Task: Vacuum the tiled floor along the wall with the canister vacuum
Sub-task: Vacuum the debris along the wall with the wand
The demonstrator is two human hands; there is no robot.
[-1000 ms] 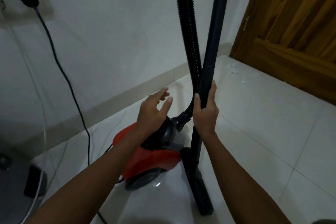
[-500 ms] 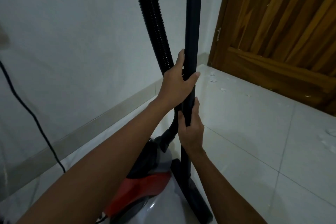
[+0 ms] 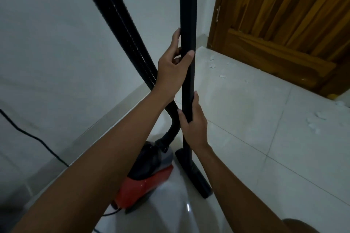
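The black vacuum wand point(image 3: 187, 15) stands upright in front of me. My left hand point(image 3: 174, 68) grips it higher up, and my right hand point(image 3: 193, 121) grips it just below. The wand ends in a black floor head point(image 3: 197, 178) resting on the white tiled floor point(image 3: 246, 128). The red and black canister point(image 3: 149, 172) sits on the floor to the left of the head, partly hidden by my left forearm. Its ribbed black hose point(image 3: 121, 24) rises from the canister and leaves the top of the frame.
A white wall point(image 3: 56, 43) with a pale skirting point(image 3: 113, 111) runs along the left. A brown wooden door point(image 3: 284, 24) stands at the back right. White scraps point(image 3: 214, 64) lie near the door, more scraps point(image 3: 320, 119) at right. A black power cord point(image 3: 30, 136) hangs along the wall.
My left hand left the canister top and took hold of the wand above my right hand. The view has risen and turned right, so the wall socket is out of frame.
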